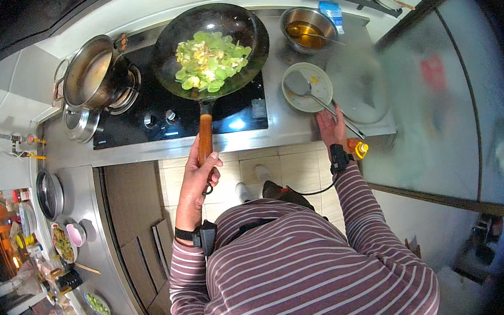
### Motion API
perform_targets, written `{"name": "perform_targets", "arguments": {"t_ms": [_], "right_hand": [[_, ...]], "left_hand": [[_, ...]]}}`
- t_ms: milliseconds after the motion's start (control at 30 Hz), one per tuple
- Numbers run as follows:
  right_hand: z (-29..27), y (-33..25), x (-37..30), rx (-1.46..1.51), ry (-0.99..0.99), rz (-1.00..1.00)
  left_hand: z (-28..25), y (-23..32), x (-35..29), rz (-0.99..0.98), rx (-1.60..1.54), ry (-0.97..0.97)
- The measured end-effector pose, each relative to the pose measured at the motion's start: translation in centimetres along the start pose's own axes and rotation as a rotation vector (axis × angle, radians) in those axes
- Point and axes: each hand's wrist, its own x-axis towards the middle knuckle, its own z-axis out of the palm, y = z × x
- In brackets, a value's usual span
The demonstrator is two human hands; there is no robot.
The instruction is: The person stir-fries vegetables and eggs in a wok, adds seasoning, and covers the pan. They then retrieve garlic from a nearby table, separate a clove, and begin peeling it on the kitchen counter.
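My left hand (195,179) is closed around the wooden handle (205,139) of a dark wok (166,61). Sliced green vegetable mixed with yellow-white pieces, perhaps egg, (210,59) lies in the wok, over the right side of the black stove. To the right, a pale plate (294,98) carries a metal wok spatula (298,82), whose handle slants past the plate's near edge. At that edge my right hand (331,128) has its fingers stretched out, beside the spatula handle. Whether the fingertips touch the plate or the handle, I cannot tell.
A steel pot (85,80) stands on the left burner, with a glass lid (80,122) near it. Behind the plate is a steel bowl of amber liquid (306,36) with a ladle. Dishes of food line the left counter (93,207). A frosted glass panel (436,86) rises at right.
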Motion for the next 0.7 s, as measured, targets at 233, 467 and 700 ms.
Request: {"name": "perform_targets", "arguments": {"t_ms": [233,467,700], "right_hand": [[0.2,2.5,1.7,-0.119,-0.170,0.037],[-0.3,2.5,3.1,-0.094,-0.220,0.021],[-0.1,2.6,2.8,-0.040,-0.130,0.031]], "left_hand": [[1.0,0.1,-0.3,0.037,-0.026,0.019],[-2.1,1.9,-0.5,0.029,0.102,0.055],[-3.4,2.2,-0.1,0.031,0.132,-0.005]]}}
